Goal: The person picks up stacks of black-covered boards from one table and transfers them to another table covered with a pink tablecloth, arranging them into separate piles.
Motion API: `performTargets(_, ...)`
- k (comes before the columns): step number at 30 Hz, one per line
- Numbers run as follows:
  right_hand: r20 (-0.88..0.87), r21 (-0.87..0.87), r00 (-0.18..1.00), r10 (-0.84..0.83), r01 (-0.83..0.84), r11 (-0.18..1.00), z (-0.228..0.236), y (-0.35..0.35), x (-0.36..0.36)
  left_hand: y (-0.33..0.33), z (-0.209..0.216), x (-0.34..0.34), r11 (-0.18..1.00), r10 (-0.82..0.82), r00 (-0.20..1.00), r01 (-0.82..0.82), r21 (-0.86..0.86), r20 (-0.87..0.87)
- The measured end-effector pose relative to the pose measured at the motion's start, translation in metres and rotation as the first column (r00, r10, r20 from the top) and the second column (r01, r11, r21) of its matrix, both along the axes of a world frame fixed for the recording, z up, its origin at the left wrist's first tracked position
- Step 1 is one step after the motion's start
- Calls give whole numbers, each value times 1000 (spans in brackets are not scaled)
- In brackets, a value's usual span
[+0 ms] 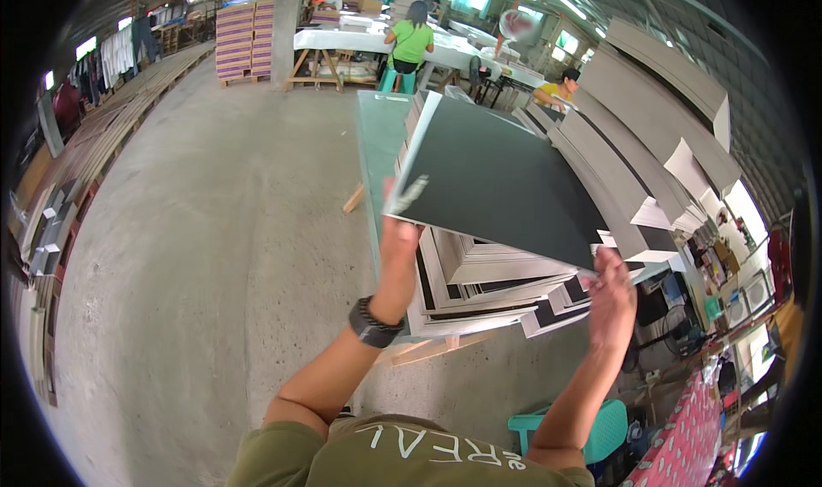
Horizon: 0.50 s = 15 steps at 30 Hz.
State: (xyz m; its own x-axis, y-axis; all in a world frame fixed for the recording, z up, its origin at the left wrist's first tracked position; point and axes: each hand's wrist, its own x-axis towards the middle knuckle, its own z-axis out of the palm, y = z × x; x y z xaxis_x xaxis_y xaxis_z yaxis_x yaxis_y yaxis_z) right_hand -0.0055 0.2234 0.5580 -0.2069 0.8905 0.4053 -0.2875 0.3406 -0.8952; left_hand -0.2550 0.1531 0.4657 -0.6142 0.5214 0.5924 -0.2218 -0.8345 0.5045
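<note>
A large black board (509, 174) with a white strip along its left edge lies tilted across my view, above the stacks. My left hand (400, 234) grips its near left corner, with the thumb below and the fingers partly hidden behind the edge. At the near right corner, my right hand (610, 294) pinches the board between thumb and fingers. Under it, several pale grey folded boards with black faces (492, 264) are piled unevenly on a green table (377, 153). Taller stacks of similar boards (629, 97) rise just to the right.
A green plastic stool (604, 431) stands near my right side, by a pink patterned cloth (685, 436). Pallets with long boards (128, 101) line the left. Stacked cartons (246, 41) stand by a pillar. Ahead, a person in a green shirt (412, 41) sits at a white table (342, 40).
</note>
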Motion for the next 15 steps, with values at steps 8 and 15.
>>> performTargets(8,-124,116,406,905,-900,420,-79,-73,-61,-89,30,-76,951,130,952,-40,-305,279)
performTargets(15,-60,-431,230,971,-884,183,-164,-112,-158,-275,-68,-192,837,493,741,-261,-480,456)
